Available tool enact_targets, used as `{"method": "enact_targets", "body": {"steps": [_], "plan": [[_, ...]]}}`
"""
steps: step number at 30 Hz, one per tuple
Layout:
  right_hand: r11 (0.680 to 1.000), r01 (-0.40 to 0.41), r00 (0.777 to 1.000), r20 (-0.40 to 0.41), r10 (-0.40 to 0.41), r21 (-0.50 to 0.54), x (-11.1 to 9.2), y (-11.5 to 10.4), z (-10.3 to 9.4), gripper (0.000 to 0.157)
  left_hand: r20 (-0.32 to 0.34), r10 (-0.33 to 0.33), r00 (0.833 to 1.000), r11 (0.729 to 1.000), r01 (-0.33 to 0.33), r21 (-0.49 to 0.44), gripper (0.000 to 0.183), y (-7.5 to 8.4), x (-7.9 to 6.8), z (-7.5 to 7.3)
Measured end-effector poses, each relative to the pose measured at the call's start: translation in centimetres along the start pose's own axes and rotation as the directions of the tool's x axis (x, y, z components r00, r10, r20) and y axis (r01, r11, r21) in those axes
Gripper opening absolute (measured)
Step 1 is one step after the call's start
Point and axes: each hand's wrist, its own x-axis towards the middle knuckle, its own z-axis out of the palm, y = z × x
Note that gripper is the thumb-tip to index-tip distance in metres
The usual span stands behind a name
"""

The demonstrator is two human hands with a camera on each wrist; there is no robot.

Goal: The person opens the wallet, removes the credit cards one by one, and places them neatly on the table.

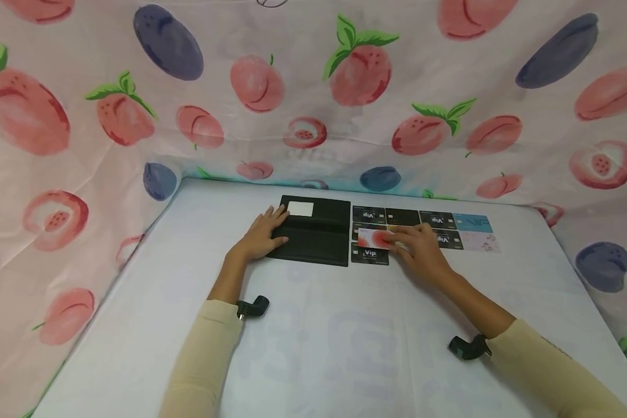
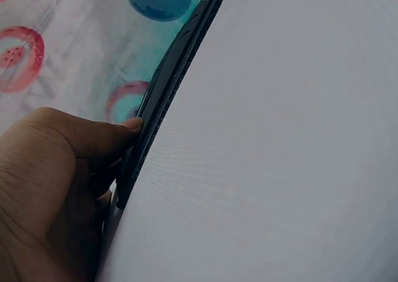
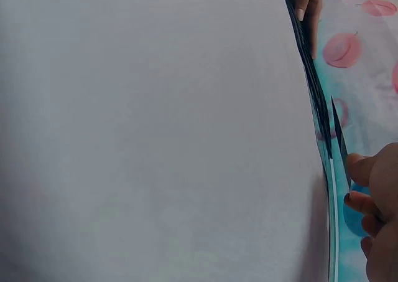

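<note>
A black wallet (image 1: 313,247) lies unfolded on the white table, with a white card (image 1: 300,209) showing at its upper left. My left hand (image 1: 263,235) rests on the wallet's left edge, fingers spread; in the left wrist view the thumb (image 2: 112,136) touches the wallet's side (image 2: 165,83). To the right of the wallet, my right hand (image 1: 420,249) pinches a pink and white card (image 1: 371,238) between thumb and fingers. That card is raised over the laid-out cards, and the right wrist view shows it edge-on, a thin card (image 3: 340,142) clear of the table.
Rows of cards lie right of the wallet: black Vip cards (image 1: 368,215), a plain black card (image 1: 402,217), a blue card (image 1: 472,223) and a pale pink floral card (image 1: 479,241). A fruit-print cloth (image 1: 303,75) hangs behind the table. Each wrist wears a small black camera (image 1: 253,306).
</note>
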Motion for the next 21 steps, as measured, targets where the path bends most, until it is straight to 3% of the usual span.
{"method": "enact_targets", "body": {"steps": [21], "plan": [[0.999,-0.050,0.999,0.011,0.050,0.002,-2.6,0.4,-1.0,0.034,-0.024,0.005,1.000,1.000,-0.005,0.000,0.072,0.2,-0.2,0.0]]}}
